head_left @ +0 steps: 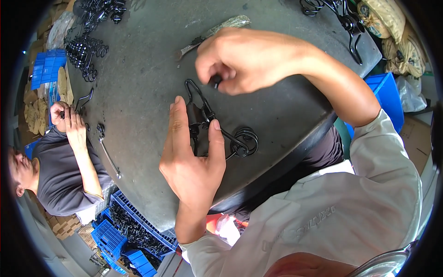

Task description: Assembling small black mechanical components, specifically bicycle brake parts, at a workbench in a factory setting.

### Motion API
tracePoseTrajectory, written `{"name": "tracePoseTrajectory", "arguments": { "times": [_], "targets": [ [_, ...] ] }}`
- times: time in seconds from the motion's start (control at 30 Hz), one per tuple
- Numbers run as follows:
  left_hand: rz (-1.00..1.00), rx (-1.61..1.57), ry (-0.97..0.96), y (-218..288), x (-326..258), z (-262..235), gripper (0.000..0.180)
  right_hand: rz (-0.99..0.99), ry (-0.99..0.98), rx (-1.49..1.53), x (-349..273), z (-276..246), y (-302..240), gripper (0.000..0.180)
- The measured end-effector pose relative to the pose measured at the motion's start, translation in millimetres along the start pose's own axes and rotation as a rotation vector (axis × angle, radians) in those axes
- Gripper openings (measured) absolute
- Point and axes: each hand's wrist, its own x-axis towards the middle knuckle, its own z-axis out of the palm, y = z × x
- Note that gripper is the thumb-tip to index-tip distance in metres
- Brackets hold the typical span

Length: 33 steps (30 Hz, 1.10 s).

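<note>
A black bent-wire metal part (200,104) with a looped end lies on the dark table. My left hand (191,159) rests over it, thumb on one side and straight fingers on the other, holding it between them. Just beyond the loop, my right hand (244,60) is raised with its fingers curled in a pinch. A small dark piece with a light tip (216,81) sticks out of that pinch; its kind is too small to make out. Beside my left thumb lies a black wire coil (247,141), close to the metal part.
Black metal parts (87,55) are heaped at the far left, and more wire parts (348,23) lie far right. A clear plastic-wrapped piece (230,24) is behind my right hand. A co-worker (60,171) works at left, near a wrench (110,159). Blue crates (143,217) stand below the table.
</note>
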Motion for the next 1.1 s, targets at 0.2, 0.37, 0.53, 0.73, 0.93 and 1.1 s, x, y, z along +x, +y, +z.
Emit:
{"name": "tracePoseTrajectory", "arguments": {
  "times": [0.2, 0.37, 0.53, 0.73, 0.93, 1.1],
  "targets": [
    [0.019, -0.033, 0.007, 0, 1, 0, 0.058, -0.055, -0.046, 0.493, -2, 11, -15, 0.019],
    [0.002, -0.035, 0.0, -1, -1, -1, 0.057, 0.008, -0.087, 0.433, -2, 9, -17, 0.02],
    [-0.001, -0.013, -0.019, 1, -1, -3, 0.054, -0.037, 0.021, 0.464, -3, 14, -16, 0.02],
    [0.026, -0.011, -0.019, 0, 0, -3, 0.053, -0.016, 0.019, 0.469, -5, 11, -21, 0.018],
    [0.012, 0.002, -0.035, 0, -1, -4, 0.051, 0.119, -0.064, 0.575, -2, 11, -19, 0.013],
    [0.03, -0.006, 0.005, -3, 0, -1, 0.05, 0.124, -0.064, 0.636, -1, 11, -17, 0.016]
  ]
}}
